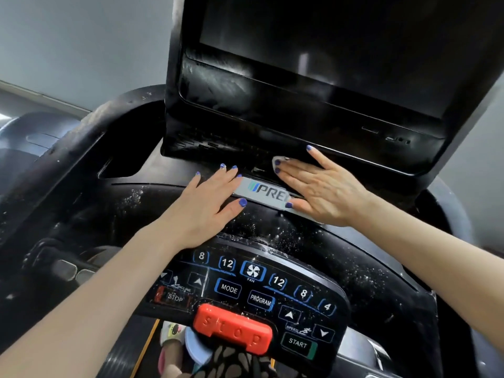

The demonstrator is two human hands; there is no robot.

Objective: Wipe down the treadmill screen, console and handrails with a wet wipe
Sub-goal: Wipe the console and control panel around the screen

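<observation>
Head view, looking down over the treadmill console (pixel 341 257): both hands are flat on it, right at the foot of the dark screen (pixel 327 50). The left hand (pixel 210 203) lies palm down, fingers straight and slightly spread, fingertips touching the left end of the silver brand plate (pixel 266 193). The right hand (pixel 319 189) is pressing down too, fingers straight and close together, thumb stretched up against the lower edge of the screen housing. And there's the wet wipe (pixel 276 161), a small white corner peeking out beyond the right fingertips, trapped under them in the groove between the plate and the screen base; the rest of it is hidden under the hand. White specks and streaks dot the black console surface around both wrists. Lower down, the button panel (pixel 245 285) shows MODE, PROGRAM and START, with the red stop key (pixel 233 330) sitting at its front edge.
</observation>
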